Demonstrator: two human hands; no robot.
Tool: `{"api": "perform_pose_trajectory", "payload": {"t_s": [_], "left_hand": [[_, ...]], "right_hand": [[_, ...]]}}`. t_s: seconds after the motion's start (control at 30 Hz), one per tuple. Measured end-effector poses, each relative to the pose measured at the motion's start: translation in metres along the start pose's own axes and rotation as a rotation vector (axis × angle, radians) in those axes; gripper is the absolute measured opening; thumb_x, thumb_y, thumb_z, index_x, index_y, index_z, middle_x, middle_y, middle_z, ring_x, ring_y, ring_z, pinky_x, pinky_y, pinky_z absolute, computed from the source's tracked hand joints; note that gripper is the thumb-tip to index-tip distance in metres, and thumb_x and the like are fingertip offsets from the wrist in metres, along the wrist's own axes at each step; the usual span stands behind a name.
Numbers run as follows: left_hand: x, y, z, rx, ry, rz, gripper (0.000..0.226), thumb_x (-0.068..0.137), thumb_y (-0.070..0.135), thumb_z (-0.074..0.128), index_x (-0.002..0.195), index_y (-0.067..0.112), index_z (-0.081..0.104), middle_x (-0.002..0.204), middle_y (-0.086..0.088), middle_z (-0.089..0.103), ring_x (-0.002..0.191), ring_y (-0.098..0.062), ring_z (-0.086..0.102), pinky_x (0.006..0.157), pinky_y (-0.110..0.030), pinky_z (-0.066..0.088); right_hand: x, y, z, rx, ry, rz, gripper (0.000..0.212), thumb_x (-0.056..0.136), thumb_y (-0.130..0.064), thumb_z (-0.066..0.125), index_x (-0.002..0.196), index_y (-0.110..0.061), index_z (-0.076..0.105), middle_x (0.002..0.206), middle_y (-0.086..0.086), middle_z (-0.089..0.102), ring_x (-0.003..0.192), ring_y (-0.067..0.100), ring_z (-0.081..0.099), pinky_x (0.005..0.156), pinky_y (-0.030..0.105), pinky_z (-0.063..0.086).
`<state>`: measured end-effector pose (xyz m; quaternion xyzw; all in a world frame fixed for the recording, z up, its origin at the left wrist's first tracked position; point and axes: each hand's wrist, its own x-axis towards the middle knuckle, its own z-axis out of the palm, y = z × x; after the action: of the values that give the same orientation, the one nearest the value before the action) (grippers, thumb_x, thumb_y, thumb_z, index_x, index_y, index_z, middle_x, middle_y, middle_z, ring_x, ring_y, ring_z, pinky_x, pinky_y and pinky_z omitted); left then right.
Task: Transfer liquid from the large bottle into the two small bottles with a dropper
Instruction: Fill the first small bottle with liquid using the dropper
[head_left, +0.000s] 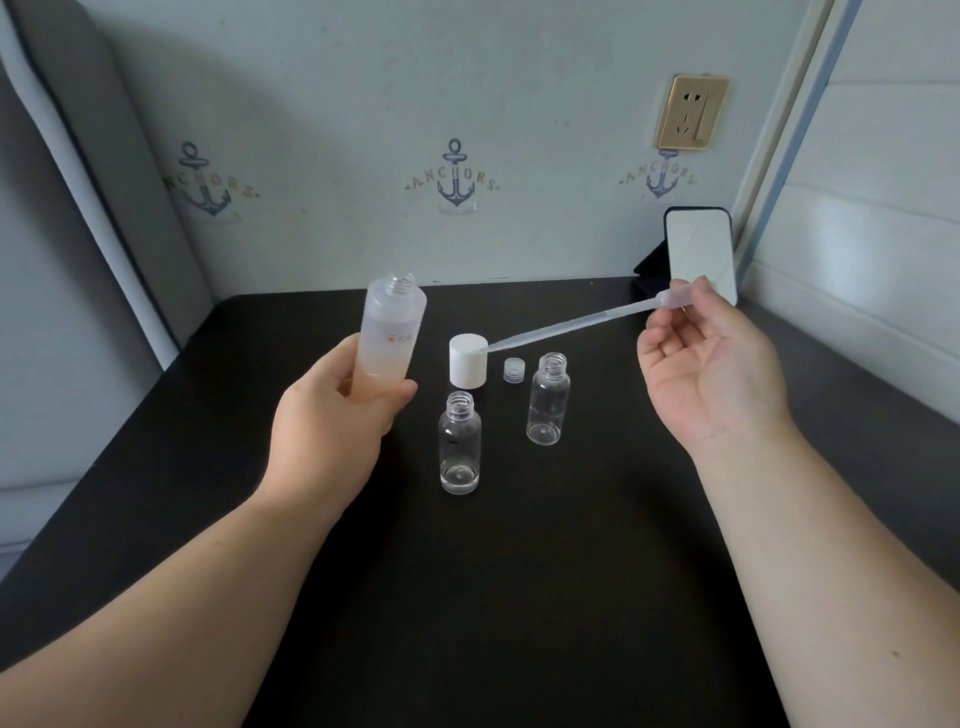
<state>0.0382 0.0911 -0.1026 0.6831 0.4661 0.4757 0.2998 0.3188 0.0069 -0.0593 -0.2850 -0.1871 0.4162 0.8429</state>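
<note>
My left hand (337, 410) grips the lower part of the large frosted bottle (390, 327), lifted off the table, uncapped and tilted slightly right. My right hand (711, 374) pinches the bulb end of a clear plastic dropper (571, 325), whose tip points left and down, near the white cap (467, 361). Two small clear bottles stand open on the black table: the near one (460, 449) holds a little liquid at its bottom, the far right one (548, 397) looks empty.
The white cap stands on the black table (519, 571) behind the near bottle. A small clear cap (513, 370) lies beside the far bottle. A small mirror on a stand (698, 249) sits at the back right corner. Walls close in behind and right.
</note>
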Motion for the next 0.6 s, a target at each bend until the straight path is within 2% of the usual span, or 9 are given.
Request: {"api": "perform_pose_trajectory", "payload": {"t_s": [0.03, 0.1, 0.17, 0.23, 0.37, 0.47, 0.53, 0.6], "left_hand": [[0.0005, 0.0011, 0.0004, -0.012, 0.007, -0.008, 0.037, 0.086, 0.035, 0.077, 0.093, 0.066, 0.059, 0.092, 0.031, 0.066, 0.084, 0.008, 0.064, 0.062, -0.016, 0.053], [0.0009, 0.0028, 0.0007, -0.024, 0.018, -0.031, 0.044, 0.086, 0.037, 0.078, 0.09, 0.073, 0.054, 0.094, 0.039, 0.064, 0.086, 0.018, 0.06, 0.059, -0.009, 0.048], [0.0011, 0.0026, 0.0011, -0.027, 0.038, -0.063, 0.041, 0.085, 0.039, 0.078, 0.096, 0.071, 0.055, 0.093, 0.04, 0.064, 0.088, 0.018, 0.06, 0.068, -0.013, 0.045], [0.0028, -0.0003, 0.0018, -0.039, 0.066, -0.105, 0.037, 0.083, 0.042, 0.079, 0.112, 0.056, 0.059, 0.095, 0.031, 0.066, 0.09, 0.009, 0.063, 0.073, -0.017, 0.045], [0.003, -0.0014, 0.0025, 0.003, 0.048, -0.132, 0.047, 0.082, 0.047, 0.078, 0.122, 0.043, 0.055, 0.098, 0.028, 0.06, 0.092, 0.003, 0.06, 0.07, -0.016, 0.041], [0.0033, -0.001, 0.0033, -0.002, 0.018, -0.155, 0.057, 0.081, 0.048, 0.078, 0.131, 0.034, 0.055, 0.105, 0.023, 0.062, 0.097, -0.001, 0.061, 0.073, -0.018, 0.044], [0.0012, 0.0007, 0.0017, -0.061, 0.019, -0.183, 0.056, 0.083, 0.043, 0.077, 0.133, 0.032, 0.054, 0.114, 0.019, 0.064, 0.103, -0.003, 0.062, 0.082, -0.023, 0.05], [-0.0028, 0.0043, -0.0023, -0.117, 0.064, -0.2, 0.045, 0.087, 0.031, 0.072, 0.13, 0.034, 0.056, 0.114, 0.019, 0.065, 0.103, -0.002, 0.063, 0.086, -0.029, 0.052]], "right_hand": [[0.0001, 0.0007, 0.0004, -0.002, -0.003, 0.004, 0.012, 0.096, -0.016, 0.067, 0.099, -0.004, 0.068, 0.077, 0.003, 0.07, 0.064, 0.013, 0.063, 0.061, 0.023, 0.05], [0.001, 0.0016, 0.0005, -0.013, -0.002, 0.005, 0.016, 0.097, -0.016, 0.066, 0.106, -0.003, 0.066, 0.076, 0.003, 0.069, 0.063, 0.013, 0.062, 0.06, 0.022, 0.05], [0.0015, 0.0015, 0.0, -0.025, -0.005, -0.001, 0.017, 0.097, -0.016, 0.066, 0.107, -0.002, 0.066, 0.075, 0.003, 0.068, 0.062, 0.013, 0.061, 0.059, 0.022, 0.049], [0.0025, 0.0017, -0.0011, -0.035, -0.013, -0.003, 0.016, 0.096, -0.016, 0.066, 0.105, -0.003, 0.066, 0.075, 0.003, 0.068, 0.062, 0.013, 0.06, 0.059, 0.022, 0.049], [0.0036, 0.0033, -0.0022, -0.051, -0.034, -0.002, 0.013, 0.096, -0.015, 0.066, 0.1, -0.003, 0.07, 0.076, 0.004, 0.068, 0.063, 0.014, 0.06, 0.06, 0.022, 0.05], [0.0035, 0.0039, -0.0024, -0.076, -0.057, 0.0, 0.016, 0.095, -0.016, 0.067, 0.088, -0.006, 0.077, 0.077, 0.004, 0.068, 0.065, 0.014, 0.06, 0.061, 0.023, 0.05], [0.0033, 0.0036, -0.002, -0.093, -0.08, 0.002, 0.023, 0.095, -0.017, 0.067, 0.078, -0.01, 0.081, 0.077, 0.004, 0.068, 0.065, 0.013, 0.06, 0.062, 0.022, 0.05], [0.0027, 0.0036, -0.0015, -0.095, -0.096, 0.003, 0.024, 0.095, -0.017, 0.066, 0.076, -0.011, 0.081, 0.077, 0.003, 0.068, 0.065, 0.013, 0.06, 0.062, 0.022, 0.05]]}}
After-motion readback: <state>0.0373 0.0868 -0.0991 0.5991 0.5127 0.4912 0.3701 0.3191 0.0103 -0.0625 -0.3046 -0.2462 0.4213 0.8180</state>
